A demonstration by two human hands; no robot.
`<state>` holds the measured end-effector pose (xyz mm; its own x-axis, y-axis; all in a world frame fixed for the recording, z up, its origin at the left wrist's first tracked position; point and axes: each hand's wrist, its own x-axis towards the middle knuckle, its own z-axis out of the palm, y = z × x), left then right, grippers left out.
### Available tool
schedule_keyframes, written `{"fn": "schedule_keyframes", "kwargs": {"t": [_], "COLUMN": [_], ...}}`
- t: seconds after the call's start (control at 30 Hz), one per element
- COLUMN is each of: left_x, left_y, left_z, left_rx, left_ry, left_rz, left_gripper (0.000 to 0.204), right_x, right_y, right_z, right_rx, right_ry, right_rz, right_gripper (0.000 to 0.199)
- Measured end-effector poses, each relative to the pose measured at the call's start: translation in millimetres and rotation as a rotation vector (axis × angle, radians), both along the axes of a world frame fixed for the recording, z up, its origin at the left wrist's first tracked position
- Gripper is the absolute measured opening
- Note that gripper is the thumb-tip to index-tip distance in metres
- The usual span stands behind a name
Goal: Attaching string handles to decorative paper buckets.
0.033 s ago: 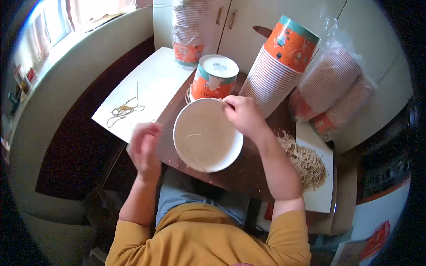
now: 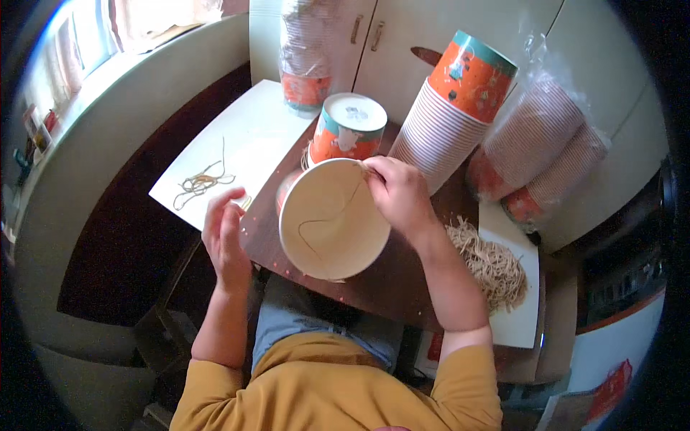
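A large paper bucket (image 2: 334,241), white inside with an orange outer wall, tilts its open mouth towards me over the front of the brown table. My right hand (image 2: 399,188) is closed at its far right rim, thumb and fingers pinched there. From those fingers a thin cord (image 2: 323,220) trails down across the bucket's inside. My left hand (image 2: 226,231) is raised to the left of the bucket, fingers apart and holding nothing. Behind stands an upside-down orange and green bucket (image 2: 348,136). A loose tangle of cord (image 2: 198,185) lies on the white board at left.
A tall leaning stack of nested buckets (image 2: 449,118) rises behind my right hand. Plastic-wrapped stacks (image 2: 539,133) stand at the far right, another (image 2: 307,65) at the back left. A heap of pale cords (image 2: 496,269) lies on a white board beside my right forearm.
The bucket has tipped slightly, so some of its orange outside now shows at the left. The cord inside has shifted. My left hand has spread its fingers.
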<state>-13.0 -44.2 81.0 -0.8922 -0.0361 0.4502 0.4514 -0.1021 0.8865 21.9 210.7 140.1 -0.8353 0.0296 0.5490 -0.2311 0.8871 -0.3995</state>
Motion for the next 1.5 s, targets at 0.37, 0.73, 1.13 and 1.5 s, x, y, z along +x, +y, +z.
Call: {"fn": "schedule_keyframes", "kwargs": {"t": [0.37, 0.73, 1.13, 1.5], "left_x": [-104.6, -192.9, -155.3, -85.4], "left_y": [67.6, 157.8, 129.2, 288.4], "left_z": [72.2, -37.0, -74.6, 79.2], "left_rx": [0.119, -0.266, -0.661, -0.407], "left_ry": [0.375, 0.491, 0.482, 0.219], "left_rz": [-0.509, -0.428, 0.043, -0.271], "left_gripper": [0.106, 0.127, 0.086, 0.114], "right_x": [-8.5, -115.7, -22.9, -61.6], "right_y": [7.2, 81.5, 101.2, 158.3], "right_z": [50.1, -66.8, 82.5, 201.9], "right_rx": [-0.818, -0.686, 0.372, 0.322], "right_ry": [0.044, 0.075, 0.605, 0.062], "right_rz": [0.432, 0.245, -0.414, -0.658], "right_gripper": [0.060, 0.048, 0.045, 0.031]}}
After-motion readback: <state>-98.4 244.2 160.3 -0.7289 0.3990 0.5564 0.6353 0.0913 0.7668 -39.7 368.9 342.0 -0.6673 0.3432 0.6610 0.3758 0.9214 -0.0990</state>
